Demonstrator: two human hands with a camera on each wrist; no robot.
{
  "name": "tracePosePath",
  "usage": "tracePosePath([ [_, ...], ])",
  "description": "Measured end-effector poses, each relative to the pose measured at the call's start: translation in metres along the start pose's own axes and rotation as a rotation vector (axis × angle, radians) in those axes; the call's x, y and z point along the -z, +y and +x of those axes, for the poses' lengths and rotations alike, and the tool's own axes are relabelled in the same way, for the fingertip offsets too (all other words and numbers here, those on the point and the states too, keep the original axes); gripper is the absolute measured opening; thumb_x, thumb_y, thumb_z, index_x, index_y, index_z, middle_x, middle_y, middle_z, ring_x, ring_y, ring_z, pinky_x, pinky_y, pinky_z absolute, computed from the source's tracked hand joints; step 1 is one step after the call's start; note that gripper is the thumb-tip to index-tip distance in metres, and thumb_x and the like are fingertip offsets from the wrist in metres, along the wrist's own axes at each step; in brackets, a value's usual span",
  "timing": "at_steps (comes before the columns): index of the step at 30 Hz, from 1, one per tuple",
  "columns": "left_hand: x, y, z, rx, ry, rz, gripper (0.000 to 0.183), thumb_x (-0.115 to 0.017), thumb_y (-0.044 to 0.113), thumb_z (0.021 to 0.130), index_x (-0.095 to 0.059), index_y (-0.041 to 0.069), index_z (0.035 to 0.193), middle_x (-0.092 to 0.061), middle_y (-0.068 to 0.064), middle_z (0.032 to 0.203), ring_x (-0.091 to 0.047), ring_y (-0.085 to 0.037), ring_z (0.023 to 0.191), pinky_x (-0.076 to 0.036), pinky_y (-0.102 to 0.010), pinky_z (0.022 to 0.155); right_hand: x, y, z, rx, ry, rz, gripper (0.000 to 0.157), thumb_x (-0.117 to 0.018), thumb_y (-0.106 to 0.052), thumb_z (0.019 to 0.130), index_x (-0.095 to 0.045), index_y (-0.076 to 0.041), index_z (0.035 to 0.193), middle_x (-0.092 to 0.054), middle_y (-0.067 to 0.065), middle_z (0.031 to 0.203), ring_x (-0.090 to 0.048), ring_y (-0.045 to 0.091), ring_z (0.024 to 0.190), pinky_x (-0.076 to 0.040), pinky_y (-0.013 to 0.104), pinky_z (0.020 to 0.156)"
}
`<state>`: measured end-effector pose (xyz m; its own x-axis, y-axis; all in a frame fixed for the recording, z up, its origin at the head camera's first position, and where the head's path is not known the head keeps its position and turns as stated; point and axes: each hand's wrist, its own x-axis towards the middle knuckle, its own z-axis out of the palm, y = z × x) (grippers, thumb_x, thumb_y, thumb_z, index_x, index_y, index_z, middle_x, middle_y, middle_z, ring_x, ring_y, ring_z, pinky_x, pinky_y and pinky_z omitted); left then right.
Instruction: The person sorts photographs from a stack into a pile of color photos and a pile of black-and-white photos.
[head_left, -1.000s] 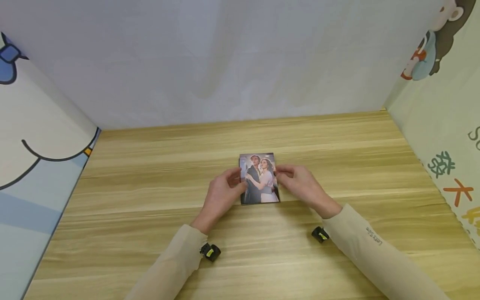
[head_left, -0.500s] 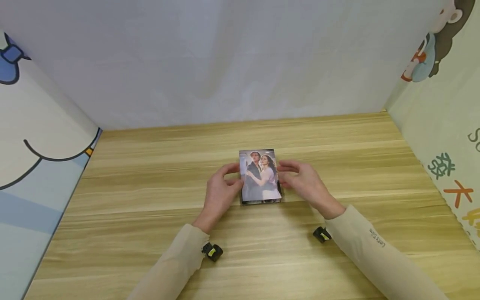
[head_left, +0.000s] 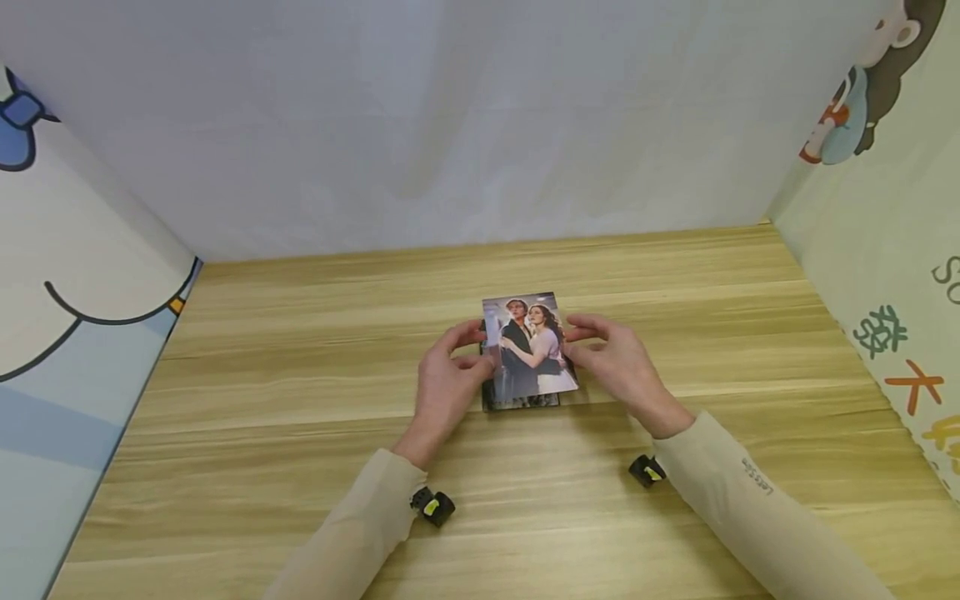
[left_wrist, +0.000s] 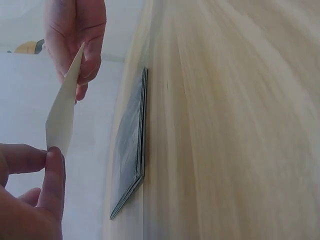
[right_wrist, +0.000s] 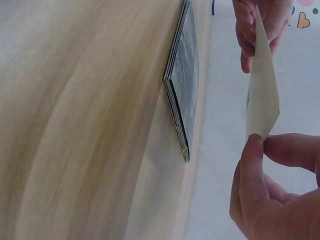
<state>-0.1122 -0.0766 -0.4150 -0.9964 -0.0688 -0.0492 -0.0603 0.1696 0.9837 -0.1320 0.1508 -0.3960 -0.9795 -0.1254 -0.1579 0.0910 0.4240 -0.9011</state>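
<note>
A photo card (head_left: 531,346) printed with two people embracing is held above the table between both hands. The left hand (head_left: 448,375) pinches its left edge between thumb and fingers. At the opposite edge, the right hand (head_left: 618,362) pinches it the same way. Both wrist views show the card's pale back (left_wrist: 63,112), raised and apart from what lies below. Under it a thin stack of cards (right_wrist: 186,75) lies flat on the table, its top one dark grey. From the head view only the stack's lower and left edges show.
The wood-grain table (head_left: 300,333) stretches out around the hands. A pale wall sheet (head_left: 450,125) closes off the back, and printed cartoon panels stand at the left (head_left: 67,333) and right (head_left: 885,250). Small black cameras (head_left: 432,506) sit at both wrists.
The photo card has come up off the stack and shifted slightly away and to the right, tilting a little. Both hands moved with it, uncovering the dark card beneath.
</note>
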Motion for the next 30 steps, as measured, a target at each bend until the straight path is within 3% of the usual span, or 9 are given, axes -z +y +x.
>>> tracePosePath([
  [7,-0.006,0.004,-0.002,0.024,-0.03,-0.031,0.05,-0.071,-0.006,0.088,-0.063,-0.002,0.137,-0.07,-0.018,0.119,-0.073,-0.029,0.097,-0.063,-0.029,0.079,0.007,0.002,-0.003,-0.019,0.0,0.065,0.051,-0.067,-0.005,0.097,-0.054,0.007,0.144,-0.065,0.022,0.123,-0.067,0.032,0.111,-0.057,0.021,0.087],
  [18,-0.023,0.007,-0.003,-0.039,-0.049,-0.056,0.046,-0.07,-0.007,0.088,-0.067,-0.002,0.134,-0.072,-0.019,0.113,-0.075,-0.03,0.094,-0.063,-0.029,0.076,0.023,0.006,-0.01,-0.005,0.023,0.065,0.05,-0.066,-0.006,0.097,-0.056,0.003,0.145,-0.066,0.021,0.119,-0.067,0.029,0.111,-0.056,0.017,0.085],
  [30,-0.045,0.007,-0.001,-0.059,-0.063,-0.037,0.044,-0.071,-0.006,0.089,-0.068,-0.002,0.132,-0.072,-0.017,0.111,-0.074,-0.028,0.091,-0.063,-0.029,0.071,0.041,0.013,-0.016,0.006,0.04,0.056,0.05,-0.063,-0.005,0.098,-0.054,0.003,0.147,-0.063,0.021,0.12,-0.067,0.02,0.104,-0.055,0.017,0.084],
])
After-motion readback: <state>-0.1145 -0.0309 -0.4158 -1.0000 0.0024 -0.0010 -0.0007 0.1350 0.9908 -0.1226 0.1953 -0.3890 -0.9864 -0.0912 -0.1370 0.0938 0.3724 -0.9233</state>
